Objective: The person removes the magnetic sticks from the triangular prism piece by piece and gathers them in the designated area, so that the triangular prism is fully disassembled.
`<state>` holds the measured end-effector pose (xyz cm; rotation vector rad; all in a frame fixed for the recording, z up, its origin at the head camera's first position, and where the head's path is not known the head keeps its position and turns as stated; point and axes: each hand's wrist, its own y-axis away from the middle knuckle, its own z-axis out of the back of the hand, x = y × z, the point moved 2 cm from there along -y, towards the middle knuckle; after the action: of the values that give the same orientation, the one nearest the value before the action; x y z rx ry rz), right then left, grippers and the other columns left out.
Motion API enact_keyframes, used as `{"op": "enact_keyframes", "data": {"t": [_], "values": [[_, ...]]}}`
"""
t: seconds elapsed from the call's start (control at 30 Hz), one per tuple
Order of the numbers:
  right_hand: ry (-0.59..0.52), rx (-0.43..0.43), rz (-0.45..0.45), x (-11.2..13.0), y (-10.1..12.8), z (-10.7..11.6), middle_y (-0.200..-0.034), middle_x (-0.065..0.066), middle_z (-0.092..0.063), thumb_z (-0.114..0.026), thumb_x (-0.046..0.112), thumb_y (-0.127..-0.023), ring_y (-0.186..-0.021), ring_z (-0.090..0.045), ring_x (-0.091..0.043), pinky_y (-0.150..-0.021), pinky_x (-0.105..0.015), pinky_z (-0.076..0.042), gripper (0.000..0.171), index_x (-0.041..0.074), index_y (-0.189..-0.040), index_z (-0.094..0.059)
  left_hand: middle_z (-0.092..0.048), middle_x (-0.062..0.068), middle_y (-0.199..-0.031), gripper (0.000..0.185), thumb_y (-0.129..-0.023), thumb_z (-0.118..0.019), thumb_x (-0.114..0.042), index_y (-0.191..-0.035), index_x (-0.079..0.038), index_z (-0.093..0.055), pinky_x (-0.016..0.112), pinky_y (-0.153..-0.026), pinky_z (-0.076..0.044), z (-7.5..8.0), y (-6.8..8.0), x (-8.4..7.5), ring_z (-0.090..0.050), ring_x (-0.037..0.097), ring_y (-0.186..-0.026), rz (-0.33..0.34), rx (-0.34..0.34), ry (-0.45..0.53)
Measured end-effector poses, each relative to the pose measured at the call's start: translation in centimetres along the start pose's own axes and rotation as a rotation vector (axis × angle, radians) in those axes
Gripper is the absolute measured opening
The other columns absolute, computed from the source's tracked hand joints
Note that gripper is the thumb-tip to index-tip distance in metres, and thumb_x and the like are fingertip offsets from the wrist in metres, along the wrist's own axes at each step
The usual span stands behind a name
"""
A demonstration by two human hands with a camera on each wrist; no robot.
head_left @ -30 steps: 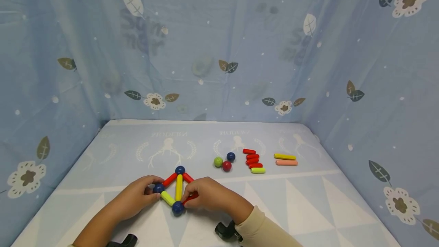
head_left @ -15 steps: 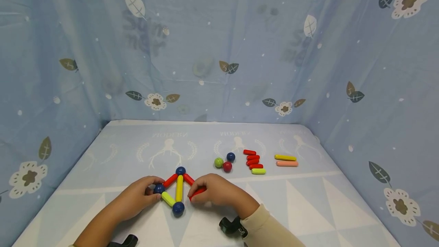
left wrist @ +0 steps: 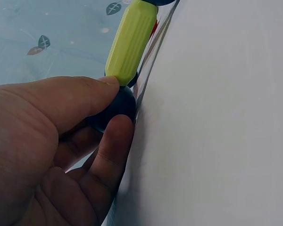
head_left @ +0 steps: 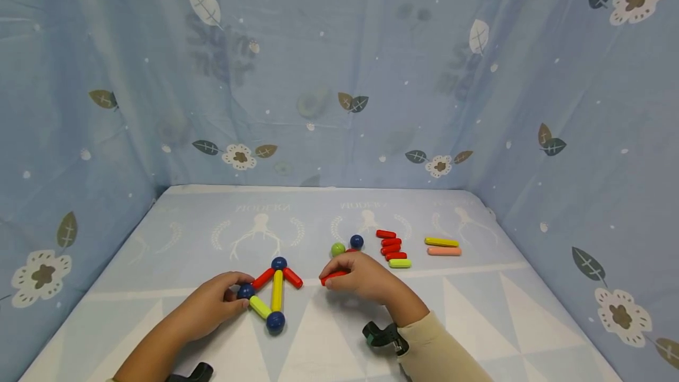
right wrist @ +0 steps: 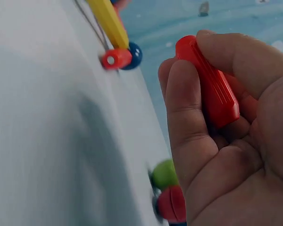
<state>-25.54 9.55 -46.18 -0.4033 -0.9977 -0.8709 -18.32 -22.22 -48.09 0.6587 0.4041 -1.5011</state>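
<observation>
My left hand (head_left: 217,300) pinches a blue ball (left wrist: 114,109) at the left corner of a flat stick-and-ball shape. From that ball a lime stick (head_left: 260,307) runs to a front blue ball (head_left: 275,322), and a red stick (head_left: 263,279) runs to a back blue ball (head_left: 279,263). Between the front and back balls lies a yellow stick (head_left: 277,290). A second red stick (head_left: 293,277) juts from the back ball, its other end free. To the right, my right hand (head_left: 361,279) grips a loose red stick (right wrist: 207,82) between thumb and fingers, apart from the shape.
Behind the right hand sit a green ball (head_left: 338,249), a blue ball (head_left: 357,241) and a partly hidden red ball (right wrist: 172,205). Several red sticks (head_left: 391,242) and a lime stick (head_left: 400,263) lie beyond. Farther right are a yellow stick (head_left: 441,241) and a pink stick (head_left: 444,251).
My right hand has drawn the red stick away from the front blue ball and carried it right and back toward the loose balls. The left hand has stayed on its ball.
</observation>
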Motion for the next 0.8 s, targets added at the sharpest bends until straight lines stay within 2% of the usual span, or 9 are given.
{"op": "enact_keyframes", "data": {"t": [0.3, 0.5, 0.67, 0.8], "values": [[0.026, -0.073, -0.06, -2.6, 2.6, 3.7, -0.105, 0.008, -0.067, -0.072, 0.024, -0.084, -0.101, -0.055, -0.019, -0.08, -0.035, -0.047, 0.019, 0.033, -0.101, -0.07, -0.056, -0.003, -0.096, 0.048, -0.079, -0.077, -0.036, -0.122, -0.03, -0.058, 0.03, -0.068, -0.042, -0.1, -0.1, 0.1, -0.05, 0.015, -0.081, 0.018, 0.006, 0.014], [0.005, -0.105, -0.087, -4.3, 3.9, 6.1, -0.107, 0.004, -0.067, -0.07, 0.02, -0.087, -0.1, -0.059, -0.02, -0.082, -0.034, -0.048, 0.021, 0.027, -0.106, -0.066, -0.056, -0.003, -0.097, 0.048, -0.078, -0.078, -0.037, -0.121, -0.031, -0.059, 0.029, -0.068, -0.043, -0.1, 0.0, 0.2, -0.05, 0.015, -0.081, 0.028, 0.003, 0.024], [-0.056, -0.177, -0.125, -5.3, 5.2, 8.0, -0.11, -0.001, -0.064, -0.071, 0.02, -0.086, -0.099, -0.058, -0.021, -0.08, -0.035, -0.049, 0.019, 0.021, -0.105, -0.067, -0.057, -0.003, -0.101, 0.048, -0.078, -0.078, -0.038, -0.121, -0.031, -0.058, 0.03, -0.069, -0.043, -0.1, 0.0, 0.2, -0.051, 0.015, -0.082, 0.018, 0.009, 0.03], [-0.059, -0.229, -0.183, -6.1, 6.1, 9.2, -0.108, -0.002, -0.064, -0.072, 0.023, -0.086, -0.094, -0.058, -0.023, -0.078, -0.036, -0.049, 0.019, 0.021, -0.104, -0.068, -0.057, -0.003, -0.098, 0.048, -0.078, -0.078, -0.036, -0.121, -0.031, -0.059, 0.03, -0.068, -0.044, -0.1, -0.1, 0.1, -0.051, 0.015, -0.081, 0.023, 0.004, 0.022]]}}
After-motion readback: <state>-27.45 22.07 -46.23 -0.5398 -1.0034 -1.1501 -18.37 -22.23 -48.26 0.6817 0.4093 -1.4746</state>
